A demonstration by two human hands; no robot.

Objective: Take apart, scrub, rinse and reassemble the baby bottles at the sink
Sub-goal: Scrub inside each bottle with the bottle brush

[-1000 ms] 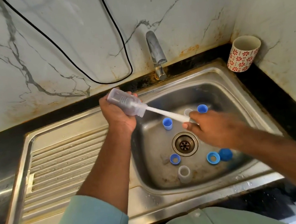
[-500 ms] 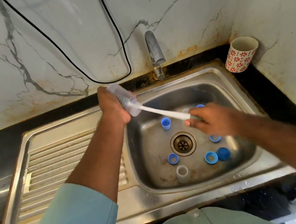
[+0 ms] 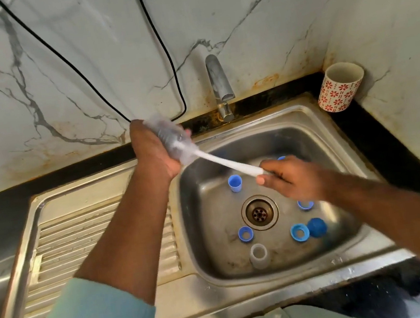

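Note:
My left hand (image 3: 152,151) grips a clear baby bottle (image 3: 170,137), tilted with its mouth toward the basin. A white bottle brush (image 3: 227,163) runs into that mouth; its bristles show through the bottle wall. My right hand (image 3: 288,178) holds the brush handle's near end over the sink (image 3: 353,251). On the sink floor lie a blue cap (image 3: 235,183), blue rings (image 3: 245,234) (image 3: 299,232) (image 3: 305,204), a blue lid (image 3: 317,227) and a clear bottle piece (image 3: 259,255). Another blue part (image 3: 281,158) peeks out behind my right hand.
The tap (image 3: 220,86) stands at the back of the sink with no water running. A ribbed draining board (image 3: 67,248) lies left of the basin. A red-flowered cup (image 3: 339,86) sits in the back right corner. A black cable (image 3: 153,39) hangs down the marble wall.
The bottle has moved up and back toward the wall, and the brush has slid deeper into it. My right hand has followed, staying on the handle.

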